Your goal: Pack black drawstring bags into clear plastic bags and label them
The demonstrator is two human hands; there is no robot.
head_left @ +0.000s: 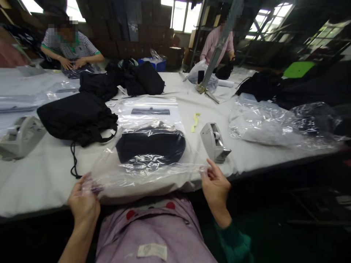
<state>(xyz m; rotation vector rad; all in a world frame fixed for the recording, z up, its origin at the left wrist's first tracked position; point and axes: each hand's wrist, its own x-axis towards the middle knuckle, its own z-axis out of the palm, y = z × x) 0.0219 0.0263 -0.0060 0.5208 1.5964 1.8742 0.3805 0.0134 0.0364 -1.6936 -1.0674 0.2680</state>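
A clear plastic bag (153,171) lies on the white table (41,179) right in front of me, with a folded black garment (150,146) inside it. My left hand (83,201) pinches the bag's near left corner. My right hand (215,184) pinches the near right corner, so the open edge is stretched between the two hands. A flat clear bag with a printed label (150,111) lies just behind it.
A grey tape dispenser (214,141) stands right of the bag, another (20,137) at far left. Black garments (78,117) are piled at left and centre back. Crumpled clear plastic (274,124) covers the right. Two people work at the far side; a metal post (216,51) rises there.
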